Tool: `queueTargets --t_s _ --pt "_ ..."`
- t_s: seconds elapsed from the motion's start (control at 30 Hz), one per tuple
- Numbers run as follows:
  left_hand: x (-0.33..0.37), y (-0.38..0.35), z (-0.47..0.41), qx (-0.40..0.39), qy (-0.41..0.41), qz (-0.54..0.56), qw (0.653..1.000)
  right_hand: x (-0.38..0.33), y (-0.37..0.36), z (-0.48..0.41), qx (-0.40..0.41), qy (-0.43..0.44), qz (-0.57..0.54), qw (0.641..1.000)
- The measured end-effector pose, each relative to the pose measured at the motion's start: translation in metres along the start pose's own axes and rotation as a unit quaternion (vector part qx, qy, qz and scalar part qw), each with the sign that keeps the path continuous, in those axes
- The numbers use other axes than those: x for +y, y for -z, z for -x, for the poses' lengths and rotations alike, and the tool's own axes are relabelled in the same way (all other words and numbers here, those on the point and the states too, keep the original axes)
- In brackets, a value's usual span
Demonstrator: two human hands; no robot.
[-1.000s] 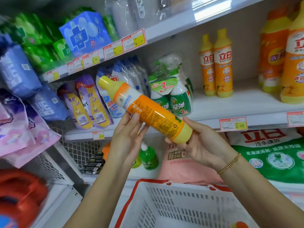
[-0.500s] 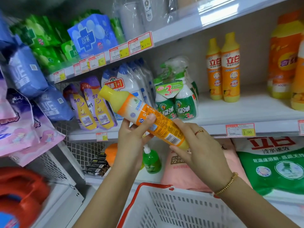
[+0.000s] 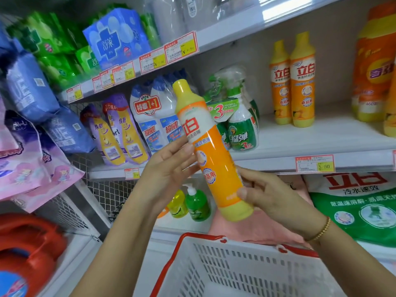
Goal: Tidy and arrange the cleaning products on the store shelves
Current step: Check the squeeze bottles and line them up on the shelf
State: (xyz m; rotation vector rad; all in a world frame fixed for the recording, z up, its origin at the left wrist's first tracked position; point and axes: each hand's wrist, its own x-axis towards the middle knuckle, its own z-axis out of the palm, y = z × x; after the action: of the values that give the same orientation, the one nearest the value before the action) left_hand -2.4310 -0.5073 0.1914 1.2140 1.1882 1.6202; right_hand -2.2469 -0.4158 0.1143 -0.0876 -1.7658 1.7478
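Head view: the right hand [image 3: 276, 202] grips the lower part of an orange and yellow detergent bottle [image 3: 216, 168], thumb in front and fingers behind. The left hand [image 3: 167, 170] lays nearly straight fingers against its middle. The bottle is tilted, cap up, before the front edge of the middle shelf [image 3: 321, 138], above a white basket [image 3: 235, 264].
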Motion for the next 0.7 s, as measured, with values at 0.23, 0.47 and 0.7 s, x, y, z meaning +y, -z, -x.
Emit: queueTargets --t_s 0.23,0.47,0.7 --pt "-0.008 0.001 -0.005 0.028 0.027 0.092 0.995 -0.010 0.005 0.007 -0.057 -0.123 -0.270 0.953" --pt "0.000 -0.007 -0.001 0.078 0.051 0.195 0.976 -0.048 -0.027 0.003 0.009 -0.171 -0.361 0.917" --pt "0.003 -0.009 0.001 0.087 0.070 0.210 0.971 -0.066 -0.028 0.007 -0.012 -0.180 -0.289 0.940"
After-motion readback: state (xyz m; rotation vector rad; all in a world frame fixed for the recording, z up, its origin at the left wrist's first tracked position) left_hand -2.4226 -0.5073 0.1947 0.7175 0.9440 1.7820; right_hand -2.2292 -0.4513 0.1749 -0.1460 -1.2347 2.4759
